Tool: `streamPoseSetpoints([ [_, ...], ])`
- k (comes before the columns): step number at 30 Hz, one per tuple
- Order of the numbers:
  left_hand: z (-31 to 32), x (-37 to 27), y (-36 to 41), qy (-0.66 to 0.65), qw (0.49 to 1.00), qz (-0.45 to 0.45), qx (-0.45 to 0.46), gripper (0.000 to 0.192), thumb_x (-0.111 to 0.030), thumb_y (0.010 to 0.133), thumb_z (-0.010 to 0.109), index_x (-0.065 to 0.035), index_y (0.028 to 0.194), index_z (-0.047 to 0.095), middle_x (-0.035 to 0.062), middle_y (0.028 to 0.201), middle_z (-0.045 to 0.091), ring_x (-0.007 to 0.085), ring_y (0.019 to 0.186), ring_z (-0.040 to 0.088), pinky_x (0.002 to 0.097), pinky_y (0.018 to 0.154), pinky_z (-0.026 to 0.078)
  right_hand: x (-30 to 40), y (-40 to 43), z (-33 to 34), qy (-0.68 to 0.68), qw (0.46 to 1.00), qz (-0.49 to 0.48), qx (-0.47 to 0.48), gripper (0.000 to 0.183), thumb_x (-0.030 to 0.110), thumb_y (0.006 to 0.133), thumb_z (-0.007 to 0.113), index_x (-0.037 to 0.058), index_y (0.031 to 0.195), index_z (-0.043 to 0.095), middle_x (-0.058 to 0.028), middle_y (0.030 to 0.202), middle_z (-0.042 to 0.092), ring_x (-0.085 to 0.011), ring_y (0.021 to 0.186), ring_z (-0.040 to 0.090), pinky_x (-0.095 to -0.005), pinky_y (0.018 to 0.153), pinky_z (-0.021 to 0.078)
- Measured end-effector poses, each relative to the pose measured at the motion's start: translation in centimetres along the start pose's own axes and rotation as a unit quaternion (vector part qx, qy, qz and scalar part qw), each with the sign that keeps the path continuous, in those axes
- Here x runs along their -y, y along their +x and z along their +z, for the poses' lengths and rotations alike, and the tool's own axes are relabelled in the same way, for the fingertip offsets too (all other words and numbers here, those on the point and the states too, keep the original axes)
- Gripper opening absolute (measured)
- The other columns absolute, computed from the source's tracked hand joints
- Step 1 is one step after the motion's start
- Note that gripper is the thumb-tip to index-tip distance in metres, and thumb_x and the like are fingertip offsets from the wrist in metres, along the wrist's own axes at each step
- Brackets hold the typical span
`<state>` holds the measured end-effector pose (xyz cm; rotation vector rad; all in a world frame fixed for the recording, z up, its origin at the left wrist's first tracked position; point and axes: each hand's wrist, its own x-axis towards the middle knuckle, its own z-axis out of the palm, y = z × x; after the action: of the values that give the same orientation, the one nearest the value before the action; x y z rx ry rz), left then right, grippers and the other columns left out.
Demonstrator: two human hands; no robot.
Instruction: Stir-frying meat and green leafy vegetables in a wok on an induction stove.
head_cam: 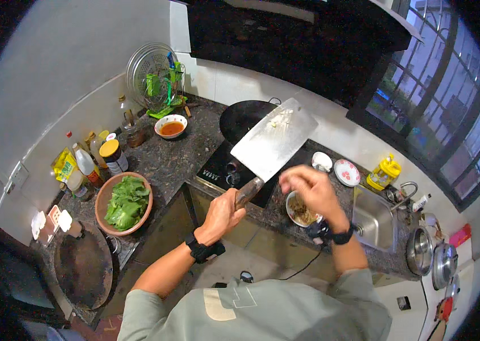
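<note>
My left hand [223, 213] is closed around the wooden handle of a broad cleaver [274, 138], whose blade is raised and has small pale food bits near its far end. The blade overlaps part of a black wok [240, 117] on the cooktop [214, 164]. My right hand [310, 192], slightly blurred, is bent to the right of the handle, over a bowl of brownish food [297, 209]. Whether its fingers pinch anything cannot be told.
A basin of leafy greens [100, 209], a bowl of reddish sauce [171, 126] and condiment bottles stand at left. A round wooden chopping board [84, 268] lies at lower left. A white cup [321, 161], plates [346, 172] and a steel sink [374, 221] are at right.
</note>
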<state>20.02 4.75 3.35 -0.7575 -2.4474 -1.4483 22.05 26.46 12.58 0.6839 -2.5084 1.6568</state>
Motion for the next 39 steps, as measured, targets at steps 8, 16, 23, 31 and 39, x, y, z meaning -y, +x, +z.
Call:
streamPoseSetpoints([
  [8, 3.7, 0.9, 4.4, 0.088, 0.994, -0.051, -0.033, 0.025, -0.01, 0.061, 0.059, 0.0031, 0.077, 0.044, 0.0246, 0.067, 0.051, 0.0412, 0.066, 0.052, 0.0429, 0.057, 0.04, -7.2, 13.7, -6.5, 0.407, 0.901, 0.107, 0.107, 0.032, 0.011, 0.084, 0.047, -0.0075, 0.11, 0.043, -0.0182, 0.107, 0.052, -0.0248, 0.096, 0.054, -0.029, 0.084, 0.0441],
  [16, 3.7, 1.1, 5.8, 0.107, 0.982, -0.153, -0.039, 0.024, -0.01, 0.062, 0.059, 0.0015, 0.079, 0.048, 0.0214, 0.064, 0.05, 0.0367, 0.061, 0.052, 0.0395, 0.055, 0.04, -11.9, 24.8, -10.2, 0.305, 0.946, -0.056, -0.099, 0.028, 0.002, 0.08, 0.049, -0.0063, 0.107, 0.048, -0.0119, 0.105, 0.053, -0.0185, 0.097, 0.051, -0.0268, 0.085, 0.0414],
  [23, 3.2, 1.5, 6.0, 0.12, 0.985, -0.117, -0.041, 0.022, -0.008, 0.061, 0.057, 0.0034, 0.074, 0.044, 0.0253, 0.066, 0.05, 0.0418, 0.066, 0.051, 0.0436, 0.057, 0.04, -12.2, 21.9, -5.2, 0.361, 0.918, 0.045, 0.158, 0.029, -0.001, 0.075, 0.054, -0.0041, 0.103, 0.052, -0.0139, 0.103, 0.055, -0.0186, 0.087, 0.057, -0.0253, 0.074, 0.0461],
  [31, -1.7, 0.6, -0.1, 0.131, 0.977, -0.151, -0.079, 0.021, -0.009, 0.062, 0.055, 0.0015, 0.078, 0.047, 0.0165, 0.06, 0.045, 0.0326, 0.057, 0.048, 0.0365, 0.054, 0.039, -10.7, 19.7, -8.8, 0.413, 0.91, -0.04, 0.004, 0.033, 0.006, 0.078, 0.053, -0.0041, 0.109, 0.049, -0.0138, 0.112, 0.051, -0.022, 0.102, 0.049, -0.0294, 0.09, 0.0357],
  [39, -11.4, 0.7, -15.5, 0.137, 0.921, -0.284, -0.228, 0.026, -0.01, 0.065, 0.054, 0.0021, 0.087, 0.048, 0.0101, 0.062, 0.043, 0.0158, 0.057, 0.042, 0.0307, 0.053, 0.037, -3.1, 3.8, 5.3, 0.127, 0.98, 0.075, 0.13, 0.017, 0.006, 0.08, 0.05, -0.0016, 0.093, 0.057, -0.008, 0.082, 0.06, -0.0098, 0.069, 0.055, -0.0227, 0.063, 0.0438],
])
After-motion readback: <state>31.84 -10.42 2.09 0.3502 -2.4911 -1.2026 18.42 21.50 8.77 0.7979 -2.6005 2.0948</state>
